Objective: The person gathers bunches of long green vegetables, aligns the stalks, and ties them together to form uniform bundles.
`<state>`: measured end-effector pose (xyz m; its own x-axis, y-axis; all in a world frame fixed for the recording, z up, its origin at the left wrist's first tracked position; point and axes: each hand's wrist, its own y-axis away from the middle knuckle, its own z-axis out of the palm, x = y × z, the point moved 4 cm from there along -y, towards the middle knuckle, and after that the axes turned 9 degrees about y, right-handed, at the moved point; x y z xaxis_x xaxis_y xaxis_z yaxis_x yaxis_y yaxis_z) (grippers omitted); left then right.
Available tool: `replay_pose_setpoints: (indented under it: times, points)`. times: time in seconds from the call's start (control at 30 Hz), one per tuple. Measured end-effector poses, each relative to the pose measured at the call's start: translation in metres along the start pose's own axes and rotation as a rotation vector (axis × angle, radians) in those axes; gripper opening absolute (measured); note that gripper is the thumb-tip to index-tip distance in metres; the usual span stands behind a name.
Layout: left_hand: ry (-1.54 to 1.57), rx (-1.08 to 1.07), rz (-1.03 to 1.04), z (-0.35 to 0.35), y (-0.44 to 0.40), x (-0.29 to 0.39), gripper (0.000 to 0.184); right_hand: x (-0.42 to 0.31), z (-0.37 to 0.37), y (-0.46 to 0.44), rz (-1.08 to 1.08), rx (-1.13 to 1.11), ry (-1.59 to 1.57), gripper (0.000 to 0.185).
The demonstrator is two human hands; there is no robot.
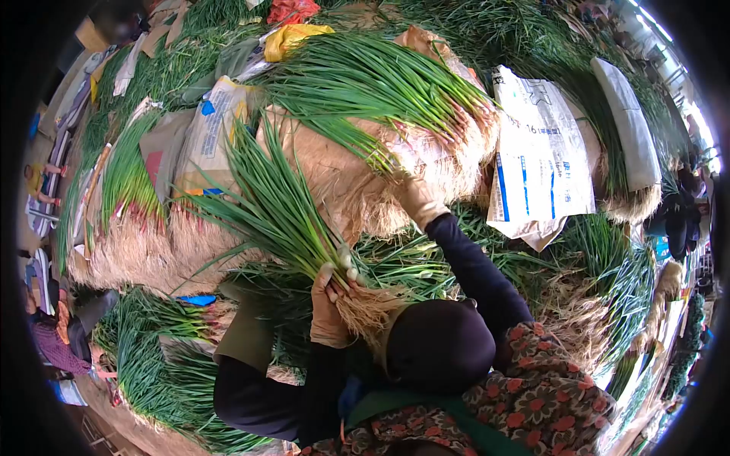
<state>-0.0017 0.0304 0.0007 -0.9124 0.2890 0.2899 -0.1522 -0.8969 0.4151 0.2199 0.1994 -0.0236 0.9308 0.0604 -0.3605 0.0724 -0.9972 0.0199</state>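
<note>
My left hand (pixel 329 310), in a pale glove, is closed round a bunch of green onions (pixel 285 220) near its root end. The long leaves fan out to the upper left, and the stringy roots (pixel 369 310) hang to the right. My right hand (pixel 420 199), also gloved, reaches over the burlap-like covered heap (pixel 334 178). Its fingers close on the base of a few more green onion stalks (pixel 357 144). Just beyond lies a large row of green onions (pixel 372 76) with reddish bases.
Printed sacks (pixel 541 152) lie right of the row, with another sack (pixel 220 129) at left. More green onions (pixel 137 171) are piled around. A dark rounded shape (pixel 441 346) and floral clothing (pixel 544 387) fill the lower middle. A person's leg (pixel 91 315) shows at far left.
</note>
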Motion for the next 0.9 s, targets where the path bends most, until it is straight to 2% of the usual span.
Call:
replay_pose_setpoints:
  times: [0.03,0.07,0.1,0.17,0.2,0.23,0.27,0.3,0.33,0.37,0.4,0.43,0.5,0.57,0.63,0.73,0.83,0.9]
  points:
    - [0.112,0.02,-0.029,0.01,0.002,-0.003,0.032,0.011,0.01,-0.007,-0.089,0.121,0.133,0.026]
    - [0.226,0.039,-0.054,0.02,0.004,-0.005,0.033,0.01,0.01,-0.011,0.025,-0.023,0.249,0.026]
    - [0.341,0.059,-0.074,0.031,0.005,-0.005,0.033,0.007,0.007,-0.012,0.006,-0.048,0.206,0.026]
    - [0.178,0.157,-0.035,0.053,0.011,0.002,0.033,-0.001,0.009,0.004,-0.037,-0.122,0.115,0.026]
    - [0.093,0.213,-0.02,0.055,0.014,0.005,0.033,-0.02,-0.012,0.021,-0.077,-0.12,0.066,0.025]
    - [0.053,0.147,-0.036,0.045,0.01,0.005,0.033,-0.022,-0.001,0.033,-0.092,-0.187,0.059,0.023]
    - [0.012,0.081,-0.054,0.025,0.0,0.002,0.033,-0.036,-0.006,0.057,-0.227,-0.188,-0.145,0.021]
    - [-0.03,0.012,-0.078,0.009,-0.007,-0.003,0.034,-0.029,0.023,0.078,-0.495,-0.28,-0.467,0.032]
    - [-0.004,0.096,-0.082,-0.003,-0.013,-0.008,0.033,-0.045,0.021,0.102,-0.459,-0.449,-0.442,0.03]
    - [-0.014,0.06,-0.102,-0.002,-0.015,-0.01,0.032,-0.039,0.057,0.114,-0.194,-0.806,-1.022,0.03]
    - [-0.023,0.021,-0.121,-0.001,-0.017,-0.011,0.031,-0.032,0.093,0.127,0.26,-1.051,-1.536,0.031]
    - [-0.031,-0.018,-0.138,0.002,-0.018,-0.013,0.031,-0.022,0.094,0.117,0.234,-1.026,-1.521,0.031]
    - [0.101,0.09,-0.116,0.017,-0.009,-0.015,0.03,-0.021,0.075,0.09,0.17,-0.987,-1.491,0.03]
    - [0.135,0.156,-0.127,0.023,-0.003,-0.014,0.031,-0.044,0.02,0.074,-0.079,-0.523,-0.794,0.029]
    - [0.05,0.109,-0.114,0.023,-0.003,-0.015,0.029,-0.074,0.018,0.066,0.003,-0.499,-1.009,0.031]
    - [-0.078,0.071,-0.088,0.018,0.0,-0.01,0.029,-0.088,0.051,0.063,0.15,-0.718,-1.072,0.03]
    - [-0.137,0.067,-0.073,0.005,0.003,-0.002,0.029,-0.071,0.118,0.076,-0.828,-0.02,-0.065,0.026]
    - [-0.138,0.142,-0.066,-0.004,0.003,-0.005,0.029,-0.067,0.099,0.083,-0.59,-0.087,-0.162,0.021]
